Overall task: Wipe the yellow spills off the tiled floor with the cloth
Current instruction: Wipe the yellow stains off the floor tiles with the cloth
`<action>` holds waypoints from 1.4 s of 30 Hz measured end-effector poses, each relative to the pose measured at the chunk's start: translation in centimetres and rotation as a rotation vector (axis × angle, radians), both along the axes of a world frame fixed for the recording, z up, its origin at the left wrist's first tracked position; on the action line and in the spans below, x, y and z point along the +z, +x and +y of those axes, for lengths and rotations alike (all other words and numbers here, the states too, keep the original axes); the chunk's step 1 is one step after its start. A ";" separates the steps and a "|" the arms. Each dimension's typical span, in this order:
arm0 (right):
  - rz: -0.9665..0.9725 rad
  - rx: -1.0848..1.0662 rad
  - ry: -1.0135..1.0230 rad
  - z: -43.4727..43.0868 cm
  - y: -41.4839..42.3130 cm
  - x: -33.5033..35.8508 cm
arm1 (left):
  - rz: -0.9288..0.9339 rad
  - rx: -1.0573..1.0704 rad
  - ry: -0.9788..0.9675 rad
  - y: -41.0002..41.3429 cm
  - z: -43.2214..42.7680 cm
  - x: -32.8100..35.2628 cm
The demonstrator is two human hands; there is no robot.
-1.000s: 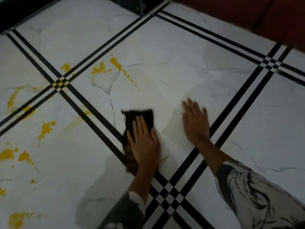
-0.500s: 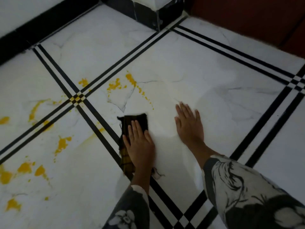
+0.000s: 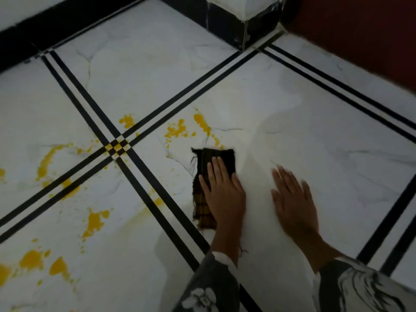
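Observation:
A dark checked cloth lies flat on the white marble-look floor tile. My left hand presses down on it with fingers together. The cloth's far edge touches the small yellow drops just below the nearest yellow spill and a spattered patch. My right hand rests flat on the bare tile to the right, fingers spread, slightly blurred. More yellow spills lie to the left: a curved streak, a blotch and blobs near the lower left.
Black double stripes cross the floor and meet at a small checker stained yellow. A black skirting runs along the far left, a black-based pillar corner stands at the top, and a dark red surface borders the right.
My left hand has pushed the cloth forward across the tile, up to the drops under the nearest spill. My right hand has slid forward with it. The view has shifted toward the far wall.

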State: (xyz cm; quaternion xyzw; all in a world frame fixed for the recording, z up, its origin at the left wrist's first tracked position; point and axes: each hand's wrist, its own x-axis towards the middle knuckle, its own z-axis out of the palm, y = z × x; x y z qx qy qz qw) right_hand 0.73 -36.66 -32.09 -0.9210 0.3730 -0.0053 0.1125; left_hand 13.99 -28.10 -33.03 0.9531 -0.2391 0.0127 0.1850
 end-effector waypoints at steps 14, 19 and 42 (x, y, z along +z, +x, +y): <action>0.074 -0.029 0.024 -0.4 0.1 -0.2 | 0.069 -0.123 -0.011 3.1 -6.7 0.3; 0.024 -0.069 -0.005 0.0 0.6 0.5 | 0.073 -0.293 0.098 6.1 -5.7 1.0; -0.074 0.060 -0.030 -5.5 20.0 -0.3 | 0.138 -0.272 0.174 10.7 -3.4 1.9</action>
